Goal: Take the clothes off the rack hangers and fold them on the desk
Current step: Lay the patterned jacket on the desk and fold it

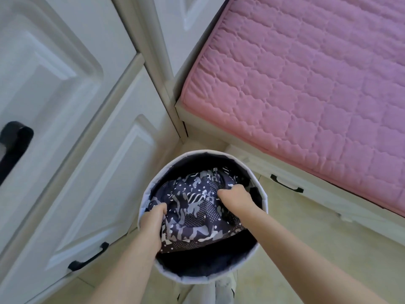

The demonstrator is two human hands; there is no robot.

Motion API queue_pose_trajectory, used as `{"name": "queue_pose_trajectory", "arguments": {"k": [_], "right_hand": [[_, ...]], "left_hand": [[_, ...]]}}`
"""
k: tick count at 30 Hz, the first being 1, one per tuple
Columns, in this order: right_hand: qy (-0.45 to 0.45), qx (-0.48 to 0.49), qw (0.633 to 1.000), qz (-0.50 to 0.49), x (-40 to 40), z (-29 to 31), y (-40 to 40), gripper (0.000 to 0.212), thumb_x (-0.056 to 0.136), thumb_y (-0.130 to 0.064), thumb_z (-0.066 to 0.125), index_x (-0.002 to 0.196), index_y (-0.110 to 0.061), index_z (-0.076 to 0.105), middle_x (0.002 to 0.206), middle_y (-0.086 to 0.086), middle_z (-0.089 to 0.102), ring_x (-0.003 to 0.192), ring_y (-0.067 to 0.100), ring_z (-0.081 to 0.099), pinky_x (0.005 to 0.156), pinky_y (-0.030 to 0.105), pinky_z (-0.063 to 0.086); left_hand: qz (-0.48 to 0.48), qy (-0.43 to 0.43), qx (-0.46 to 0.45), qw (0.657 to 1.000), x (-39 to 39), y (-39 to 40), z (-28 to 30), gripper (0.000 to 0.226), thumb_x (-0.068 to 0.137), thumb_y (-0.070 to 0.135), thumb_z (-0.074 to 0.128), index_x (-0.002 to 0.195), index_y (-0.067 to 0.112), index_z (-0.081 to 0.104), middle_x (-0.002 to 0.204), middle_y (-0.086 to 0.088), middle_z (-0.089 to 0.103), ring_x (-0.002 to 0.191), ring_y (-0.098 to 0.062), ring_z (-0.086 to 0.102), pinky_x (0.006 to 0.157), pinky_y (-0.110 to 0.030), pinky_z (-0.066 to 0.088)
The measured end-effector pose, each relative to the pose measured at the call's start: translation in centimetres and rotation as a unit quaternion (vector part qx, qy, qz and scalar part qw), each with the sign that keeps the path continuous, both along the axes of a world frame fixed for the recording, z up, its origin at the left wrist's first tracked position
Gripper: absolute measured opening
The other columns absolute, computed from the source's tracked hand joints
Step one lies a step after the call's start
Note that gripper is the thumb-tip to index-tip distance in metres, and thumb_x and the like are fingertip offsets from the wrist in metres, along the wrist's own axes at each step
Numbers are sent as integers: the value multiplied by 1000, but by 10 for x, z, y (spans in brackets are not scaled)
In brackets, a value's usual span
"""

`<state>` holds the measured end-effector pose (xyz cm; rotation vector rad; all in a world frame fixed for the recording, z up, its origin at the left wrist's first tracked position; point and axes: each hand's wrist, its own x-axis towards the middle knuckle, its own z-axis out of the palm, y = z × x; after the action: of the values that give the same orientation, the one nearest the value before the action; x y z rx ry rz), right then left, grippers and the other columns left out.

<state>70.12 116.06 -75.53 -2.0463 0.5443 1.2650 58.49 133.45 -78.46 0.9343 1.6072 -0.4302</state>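
Left hand (151, 224): fingers curled into the near-left edge of the patterned garment (197, 216), gripping a bunch of cloth. Garment lies crumpled inside the round basket (142, 207), between both sets of fingers. Dark navy, pale camouflage-and-dot print, slight sheen; judged thin, limp, light, possibly slippery. Best held by bunched edges or a seam. Right hand (233, 197): fingers closed on a fold at the far-right side. Basket: soft pale wall, dark lining. Right of the fingers, a pink quilted mattress (306, 88).
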Motion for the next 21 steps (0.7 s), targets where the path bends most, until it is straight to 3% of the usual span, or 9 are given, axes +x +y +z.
{"name": "queue_pose_trajectory", "arguments": {"k": [2, 4, 7, 11, 14, 16, 21], "right_hand": [[-46, 6, 999, 28, -1, 2, -2, 14, 85, -23, 52, 78, -15, 43, 72, 4, 50, 66, 22, 46, 60, 30, 34], [-62, 15, 998, 21, -2, 1, -8, 14, 87, -22, 53, 79, -12, 47, 73, 5, 56, 66, 23, 52, 61, 32, 39], [-52, 6, 998, 18, -1, -11, -18, 17, 92, -16, 51, 106, -7, 55, 95, 8, 65, 81, 25, 61, 72, 34, 48], [-7, -13, 1000, 21, 4, -36, -27, 42, 96, -11, 50, 137, -13, 39, 114, 8, 57, 86, 19, 54, 67, 27, 44], [7, -41, 999, 29, 10, -53, -28, 57, 97, -14, 54, 147, -14, 27, 139, 11, 47, 120, 29, 49, 94, 31, 40], [21, -57, 998, 36, 12, -63, -27, 70, 97, -17, 55, 153, -16, 14, 148, 11, 36, 131, 30, 41, 102, 32, 37], [29, -81, 996, 33, 6, -79, -27, 76, 98, -20, 54, 154, -21, 3, 155, 9, 24, 138, 29, 32, 107, 33, 32]], "left_hand": [[17, -6, 12, 1000, -4, -9, 3, 26, 54, 13, 59, 79, 13, 53, 78, -14, 66, 77, -36, 69, 78, -47, 55], [7, -12, 40, 999, -5, -19, 3, 13, 70, 8, 59, 82, 8, 60, 77, -13, 70, 77, -34, 69, 80, -46, 56], [-21, -34, 65, 997, -1, -28, -7, 12, 79, 4, 56, 88, 5, 64, 80, -16, 70, 75, -33, 68, 74, -42, 57], [-91, -69, 67, 991, -2, -26, -31, 20, 83, -6, 49, 91, 9, 59, 79, -11, 64, 68, -27, 61, 66, -36, 52], [-181, -107, 81, 974, -5, -23, -42, 36, 87, -9, 50, 110, 18, 59, 96, -7, 69, 87, -24, 66, 68, -32, 53], [-218, -119, 99, 964, -8, -21, -54, 39, 88, -7, 51, 118, 17, 56, 102, -6, 68, 92, -21, 65, 69, -27, 51], [-269, -96, 134, 949, -12, -28, -73, 49, 88, -4, 56, 133, 13, 48, 118, -8, 63, 111, -29, 60, 98, -42, 49]]}}
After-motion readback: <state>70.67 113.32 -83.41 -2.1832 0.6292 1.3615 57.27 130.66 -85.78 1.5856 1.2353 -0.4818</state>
